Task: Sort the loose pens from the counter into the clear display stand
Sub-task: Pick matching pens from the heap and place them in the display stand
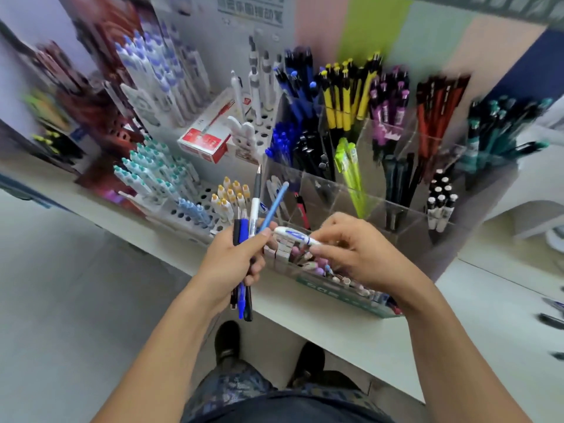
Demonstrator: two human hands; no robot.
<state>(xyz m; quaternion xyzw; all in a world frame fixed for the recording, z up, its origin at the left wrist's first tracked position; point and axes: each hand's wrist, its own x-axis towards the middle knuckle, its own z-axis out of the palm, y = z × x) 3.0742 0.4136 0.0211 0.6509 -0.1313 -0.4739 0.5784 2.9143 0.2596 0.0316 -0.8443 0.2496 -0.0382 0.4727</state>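
Note:
My left hand [236, 257] grips a bunch of several pens [244, 233], black, blue and white, their ends fanning upward in front of the clear display stand [381, 206]. My right hand [355, 251] pinches a white pen with blue print [294, 235], held nearly level over the stand's front left corner, its tip close to my left thumb. The stand has tiered compartments with blue, black, yellow, purple, red, teal and lime pens standing upright.
A white perforated rack [189, 209] of teal, blue and yellow-capped pens sits left of the stand. A red and white box [207, 138] lies behind it. A low tray of small pastel items [335, 288] sits under my right hand. A few loose pens [552, 315] lie at the counter's right edge.

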